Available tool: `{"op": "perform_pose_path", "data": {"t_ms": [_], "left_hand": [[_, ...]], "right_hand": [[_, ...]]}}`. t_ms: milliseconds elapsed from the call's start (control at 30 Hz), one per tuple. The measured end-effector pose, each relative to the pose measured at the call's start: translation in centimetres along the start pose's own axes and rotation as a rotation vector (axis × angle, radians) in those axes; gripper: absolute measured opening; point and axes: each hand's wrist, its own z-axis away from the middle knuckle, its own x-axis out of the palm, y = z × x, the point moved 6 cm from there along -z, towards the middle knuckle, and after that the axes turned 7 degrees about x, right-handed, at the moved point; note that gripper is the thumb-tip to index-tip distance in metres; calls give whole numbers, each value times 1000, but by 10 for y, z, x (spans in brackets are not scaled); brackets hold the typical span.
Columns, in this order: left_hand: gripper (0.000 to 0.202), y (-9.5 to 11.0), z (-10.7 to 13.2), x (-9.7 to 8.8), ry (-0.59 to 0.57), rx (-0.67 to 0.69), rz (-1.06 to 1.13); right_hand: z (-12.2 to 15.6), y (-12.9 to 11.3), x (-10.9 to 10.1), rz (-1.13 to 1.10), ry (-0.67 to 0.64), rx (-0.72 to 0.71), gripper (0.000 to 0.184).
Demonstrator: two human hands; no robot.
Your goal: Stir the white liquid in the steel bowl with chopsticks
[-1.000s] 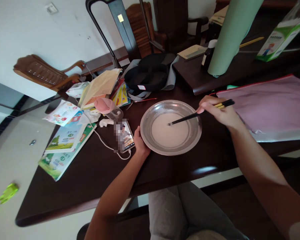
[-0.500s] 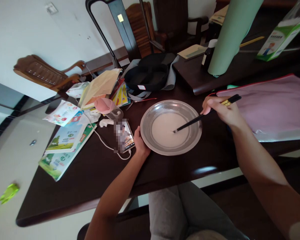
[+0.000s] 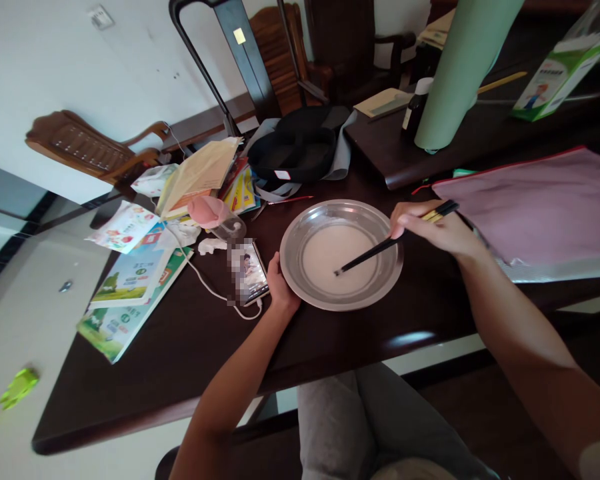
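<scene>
A wide metal bowl (image 3: 292,275) stands on the dark wooden table, with a pale, milky mixture (image 3: 325,253) in its bottom. My left hand (image 3: 281,287) grips the bowl at its left side, the thumb near the rim and the other fingers hidden below it. In my right hand (image 3: 425,227), closed over the bowl's right side, is a pair of black chopsticks (image 3: 367,255) with gold bands near the upper ends. The chopsticks slant down to the left, and their tips are in the mixture left of its middle.
Left of the bowl lie a phone (image 3: 253,270) on a white cable, a pink-topped clear bottle (image 3: 210,212) and books (image 3: 125,280). Behind it sits a black bag (image 3: 295,153). A pink zip pouch (image 3: 535,207) lies right; a green roll (image 3: 460,80) stands at the back.
My right hand has moved left and slightly down, carrying the chopstick tips left through the mixture. The bowl and my left hand have stayed in place.
</scene>
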Motion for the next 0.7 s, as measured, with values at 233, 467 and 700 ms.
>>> {"op": "perform_pose_path", "data": {"t_ms": [233, 467, 700], "left_hand": [[26, -1, -1, 1, -24, 2, 15], [26, 0, -1, -1, 1, 13, -5], [27, 0, 0, 1, -10, 2, 13]], "right_hand": [[0, -1, -11, 43, 232, -24, 38], [0, -3, 6, 48, -14, 1, 36], [2, 0, -15, 23, 226, 3, 41]]}}
